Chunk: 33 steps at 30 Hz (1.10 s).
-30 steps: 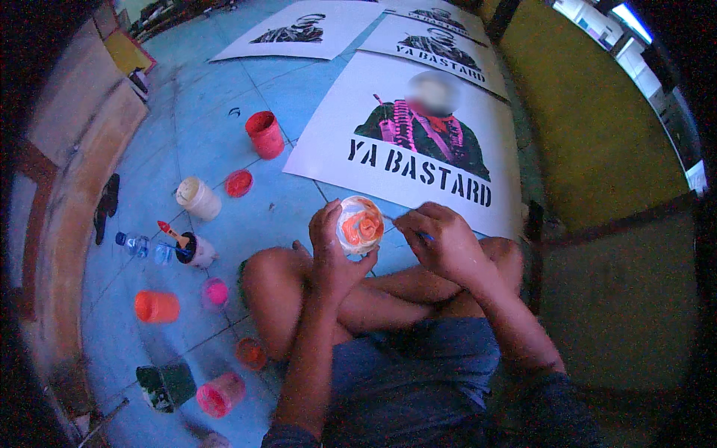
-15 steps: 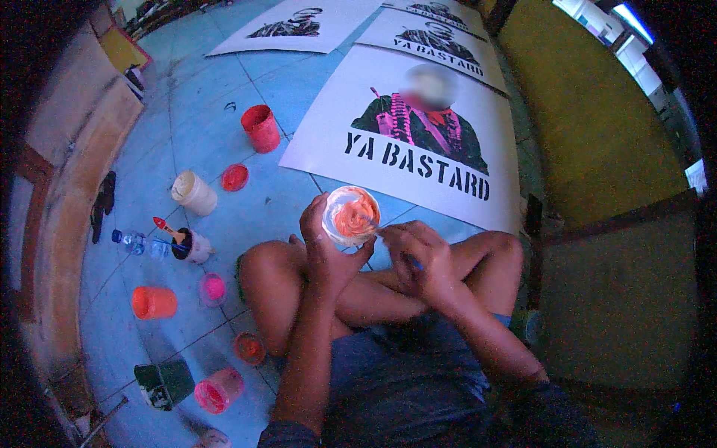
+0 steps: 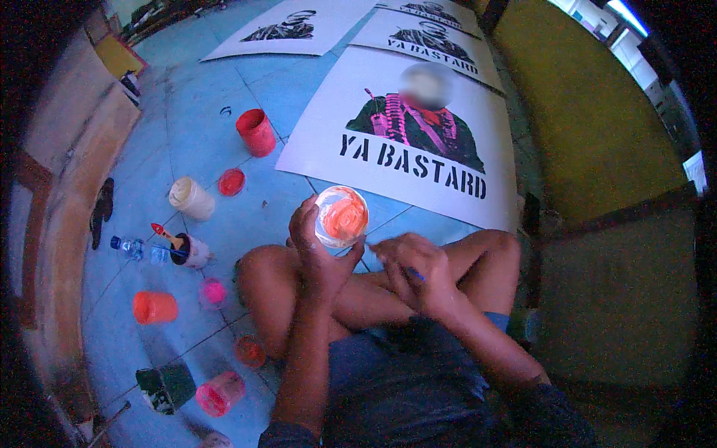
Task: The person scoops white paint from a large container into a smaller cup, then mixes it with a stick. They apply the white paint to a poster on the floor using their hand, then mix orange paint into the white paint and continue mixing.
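My left hand (image 3: 320, 257) is wrapped round a small white cup (image 3: 325, 215), its mouth tilted toward me. Swirled orange paint (image 3: 346, 218) covers part of its inside. Just right of the cup, my right hand (image 3: 420, 275) is closed on a thin tool with a blue handle end (image 3: 416, 275). The tool's working tip is hidden or blurred near my fingers. Both hands hover over my crossed legs. Beyond them lies a large white poster (image 3: 310, 145) printed with a figure in black, pink and red.
On the blue tiled floor at left stand a red paint tub (image 3: 257, 134), a white tub (image 3: 193, 198), a brush pot (image 3: 196, 252), an orange tub (image 3: 155, 307), a pink tub (image 3: 221, 393) and a dark green container (image 3: 166, 388). A water bottle (image 3: 128, 247) lies beside the pot. More posters (image 3: 254, 46) lie farther off.
My right hand has drawn the tool back from the cup's mouth, leaving a gap. The cup has shifted slightly left. The whole view has turned a little.
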Tool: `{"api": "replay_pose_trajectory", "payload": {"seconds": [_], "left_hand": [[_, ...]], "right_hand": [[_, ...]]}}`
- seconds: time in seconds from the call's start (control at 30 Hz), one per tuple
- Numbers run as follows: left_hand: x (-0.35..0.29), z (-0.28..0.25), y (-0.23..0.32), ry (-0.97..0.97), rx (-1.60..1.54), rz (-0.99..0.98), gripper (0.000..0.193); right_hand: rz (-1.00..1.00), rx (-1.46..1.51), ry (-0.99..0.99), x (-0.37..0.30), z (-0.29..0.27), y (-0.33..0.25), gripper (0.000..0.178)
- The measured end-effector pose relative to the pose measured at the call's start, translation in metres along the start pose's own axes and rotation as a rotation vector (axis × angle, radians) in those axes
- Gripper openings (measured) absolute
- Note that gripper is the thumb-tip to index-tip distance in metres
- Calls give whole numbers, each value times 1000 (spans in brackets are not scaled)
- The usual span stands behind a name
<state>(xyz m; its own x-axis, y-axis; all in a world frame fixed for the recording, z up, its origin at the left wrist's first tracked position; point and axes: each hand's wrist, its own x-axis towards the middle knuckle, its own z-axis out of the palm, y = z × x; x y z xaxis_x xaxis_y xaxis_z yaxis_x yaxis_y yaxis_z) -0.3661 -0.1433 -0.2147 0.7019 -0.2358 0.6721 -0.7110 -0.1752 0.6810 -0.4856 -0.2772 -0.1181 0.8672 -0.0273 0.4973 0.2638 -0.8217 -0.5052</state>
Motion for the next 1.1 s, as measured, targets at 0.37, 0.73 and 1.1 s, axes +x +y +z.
{"api": "replay_pose_trajectory", "payload": {"seconds": [0.37, 0.73, 1.1], "left_hand": [[-2, 1, -7, 1, -54, -34, 99], [1, -2, -3, 37, -18, -50, 98], [-4, 0, -4, -12, 15, -2, 94]], "right_hand": [[62, 29, 34, -14, 14, 15, 34], [-38, -44, -29, -24, 18, 6, 38], [112, 85, -46, -13, 13, 3, 22]]}}
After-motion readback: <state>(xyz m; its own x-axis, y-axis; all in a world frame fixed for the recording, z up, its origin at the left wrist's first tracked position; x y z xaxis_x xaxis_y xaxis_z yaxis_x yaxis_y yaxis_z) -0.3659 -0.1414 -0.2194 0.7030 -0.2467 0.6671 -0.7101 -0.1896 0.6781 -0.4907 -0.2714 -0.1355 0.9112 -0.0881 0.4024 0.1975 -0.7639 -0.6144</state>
